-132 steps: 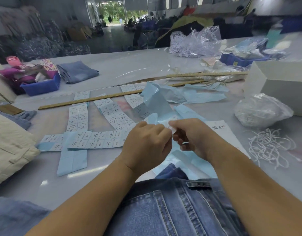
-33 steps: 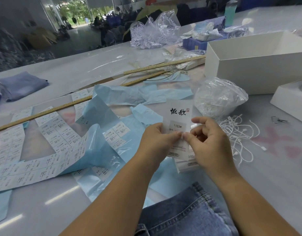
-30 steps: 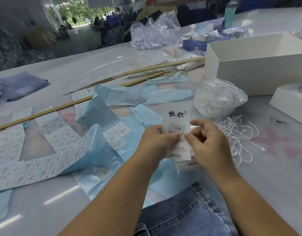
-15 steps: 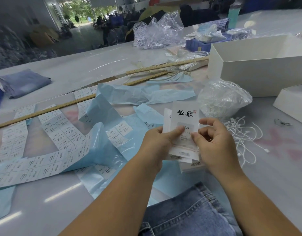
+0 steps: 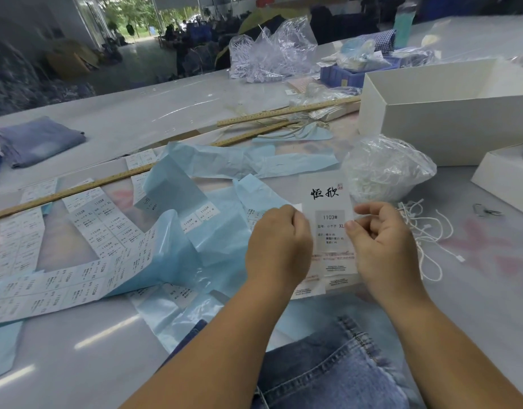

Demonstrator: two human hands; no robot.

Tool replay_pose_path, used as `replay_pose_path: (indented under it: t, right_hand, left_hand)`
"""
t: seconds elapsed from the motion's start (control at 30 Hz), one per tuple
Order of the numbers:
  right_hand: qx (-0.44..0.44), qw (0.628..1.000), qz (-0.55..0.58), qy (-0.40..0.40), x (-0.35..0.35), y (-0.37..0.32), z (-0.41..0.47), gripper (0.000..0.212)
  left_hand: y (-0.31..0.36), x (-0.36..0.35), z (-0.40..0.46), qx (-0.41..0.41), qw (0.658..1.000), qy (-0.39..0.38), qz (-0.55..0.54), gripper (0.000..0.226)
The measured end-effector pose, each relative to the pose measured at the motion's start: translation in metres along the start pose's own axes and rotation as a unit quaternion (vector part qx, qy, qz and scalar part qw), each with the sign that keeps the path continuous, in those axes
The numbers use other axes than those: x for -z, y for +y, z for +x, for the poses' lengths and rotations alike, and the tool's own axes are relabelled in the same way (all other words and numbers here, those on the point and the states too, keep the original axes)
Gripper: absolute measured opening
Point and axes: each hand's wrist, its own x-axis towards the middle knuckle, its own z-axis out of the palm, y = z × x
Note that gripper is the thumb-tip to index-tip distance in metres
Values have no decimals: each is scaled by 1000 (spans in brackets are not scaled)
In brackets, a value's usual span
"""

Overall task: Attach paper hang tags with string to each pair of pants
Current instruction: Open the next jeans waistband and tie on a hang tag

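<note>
While both hands lift it upright above the desk, the paper tag stands between them, long axis vertical. The left hand pinches its left edge, the right hand its right edge. Thin white strings lie just right, nearer the right hand; rough denim pants lie nearest.
</note>
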Motion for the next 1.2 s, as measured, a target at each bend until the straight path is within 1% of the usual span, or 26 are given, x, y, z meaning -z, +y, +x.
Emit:
replay_pose_path:
  t: [0.03,0.07,0.2,0.3,0.37,0.4,0.43,0.5,0.53,0.6,0.7,0.77,0.83,0.97,1.03,1.07,1.1,1.13,1.2]
  right_hand:
    - [2,1000,-3,0,0,0,0,19]
    - [3,1000,-3,-1,1,-1,0,19]
    - [8,1000,-13,-9,4,0,-2,20]
    - [1,999,-37,-10,14,2,-1,16]
    - [-5,993,-113,-23,23,5,0,14]
    - [-11,983,-182,-37,29,7,1,13]
    - [-17,963,-261,-59,34,8,2,13]
    - [-30,912,-392,-116,41,10,2,9]
    - [-33,891,-430,-138,42,9,1,7]
    - [-26,871,-467,-153,43,7,-1,4]
    - [3,855,-499,-143,40,8,-6,14]
    - [31,846,-515,-132,39,7,-10,13]
    - [68,862,-491,-109,41,5,-13,11]
    - [111,912,-389,-68,51,-1,-12,13]
    - [132,938,-318,-36,56,-6,-11,18]
    - [130,950,-285,-18,57,-9,-10,21]
    - [110,960,-256,-10,59,-11,-9,23]
    - [76,972,-224,-8,60,-13,-10,23]
    - [14,993,-117,4,63,-19,-12,20]
  left_hand:
    - [3,0,-1,16,998,-11,-53,33]
    - [6,-1,-1,36,995,-27,-92,34]
    - [5,-5,1,86,982,-67,-155,12]
    - [3,-4,2,101,980,-69,-158,13]
    - [1,-2,1,117,979,-69,-153,15]
    - [1,-1,1,129,978,-71,-150,16]
    - [1,0,1,141,976,-72,-149,17]
    - [2,0,0,153,975,-73,-142,20]
    - [2,-1,0,150,977,-72,-134,20]
    - [6,-2,-1,143,979,-75,-123,19]
    - [9,-5,-5,138,979,-93,-118,19]
    - [10,-5,-7,137,979,-98,-119,18]
    - [10,-2,-8,136,978,-96,-127,16]
    - [13,3,-7,153,973,-85,-153,15]
    - [17,8,-7,164,967,-85,-176,14]
    - [18,11,-6,169,964,-82,-189,14]
    - [21,13,-7,176,961,-80,-199,14]
    - [24,15,-8,182,958,-80,-207,13]
    - [30,19,-10,180,955,-85,-218,8]
